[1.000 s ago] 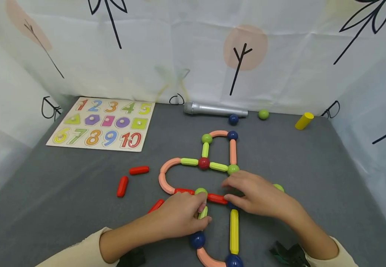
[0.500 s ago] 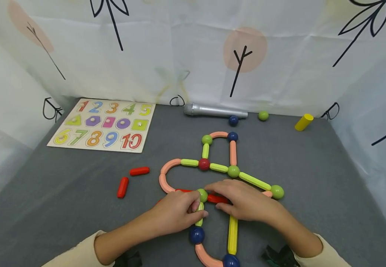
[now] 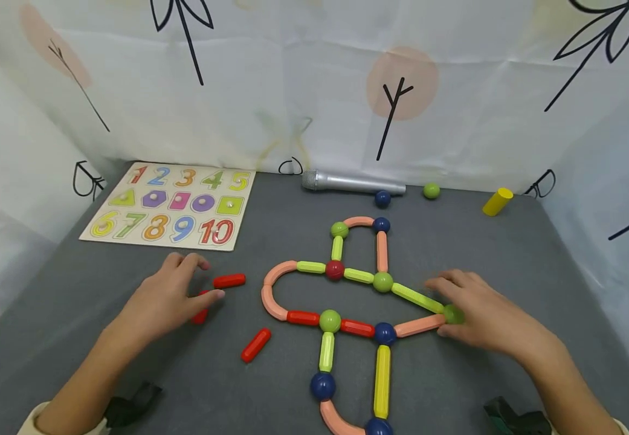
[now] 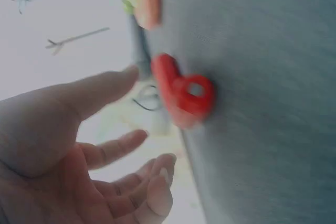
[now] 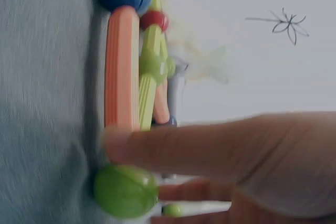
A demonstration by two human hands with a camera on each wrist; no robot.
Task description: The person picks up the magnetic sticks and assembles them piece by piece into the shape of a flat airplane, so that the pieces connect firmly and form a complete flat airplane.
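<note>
Magnetic rods and balls lie joined in a figure on the grey cloth. My left hand (image 3: 158, 302), fingers spread, hovers by two loose red rods (image 3: 229, 281); the left wrist view shows the red rods (image 4: 170, 90) beyond the thumb, apart from it. At the figure's right corner, my right hand (image 3: 490, 317) reaches around a green ball (image 3: 454, 314), partly hidden by the fingers. In the right wrist view its thumb lies across the end of a salmon rod (image 5: 123, 66), beside the green ball (image 5: 125, 191); whether it presses is unclear.
Another loose red rod (image 3: 255, 345) lies left of the figure. A number puzzle board (image 3: 168, 205) is at the back left. Along the back are a silver microphone (image 3: 352, 182), a blue ball (image 3: 382, 199), a green ball (image 3: 431, 191) and a yellow cylinder (image 3: 497, 202).
My left hand has left the figure's middle and moved left to the loose red rods. My right hand has shifted right, from the red rod to the green corner ball.
</note>
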